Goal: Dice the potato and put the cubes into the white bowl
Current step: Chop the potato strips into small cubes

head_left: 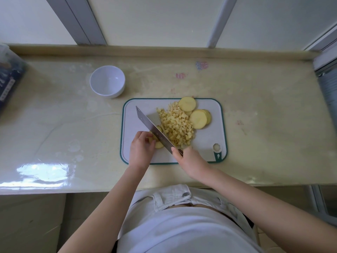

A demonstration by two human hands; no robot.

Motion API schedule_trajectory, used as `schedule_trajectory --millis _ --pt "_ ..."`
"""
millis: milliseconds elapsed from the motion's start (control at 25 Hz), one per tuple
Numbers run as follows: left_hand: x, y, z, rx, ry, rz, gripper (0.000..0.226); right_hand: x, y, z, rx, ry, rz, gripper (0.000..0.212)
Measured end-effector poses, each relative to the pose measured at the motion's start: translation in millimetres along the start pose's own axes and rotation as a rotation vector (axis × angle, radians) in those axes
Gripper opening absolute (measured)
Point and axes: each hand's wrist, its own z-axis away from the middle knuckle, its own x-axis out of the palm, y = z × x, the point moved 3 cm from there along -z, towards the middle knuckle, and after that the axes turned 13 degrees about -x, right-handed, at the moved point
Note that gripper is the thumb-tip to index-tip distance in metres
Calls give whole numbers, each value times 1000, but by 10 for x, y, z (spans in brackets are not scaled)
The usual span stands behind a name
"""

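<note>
Glossy cream bench (255, 106) below pale wall panels (155, 19); near its front edge left hand (141, 148) holds potato (158, 144), right hand (191, 161) grips knife (151, 125).

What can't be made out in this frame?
1. Head view: the knife handle, hidden in the right hand.
2. Head view: most of the potato piece being cut, under the left hand and blade.
3. Head view: the box at left, cut by the frame edge, print blurred.
</note>
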Motion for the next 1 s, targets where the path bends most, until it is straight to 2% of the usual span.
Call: schedule_trajectory --millis 400,560,1000 --pt "-11 3 14 24 0 -3 15 97 38 -137 -6 34 -37 55" --pt "-17 14 28 29 3 2 13 -36 7 -251 39 15 -182 55" --pt "-49 -20 96 -63 30 49 14 -59 -81 -40 -25 42 -129 55"
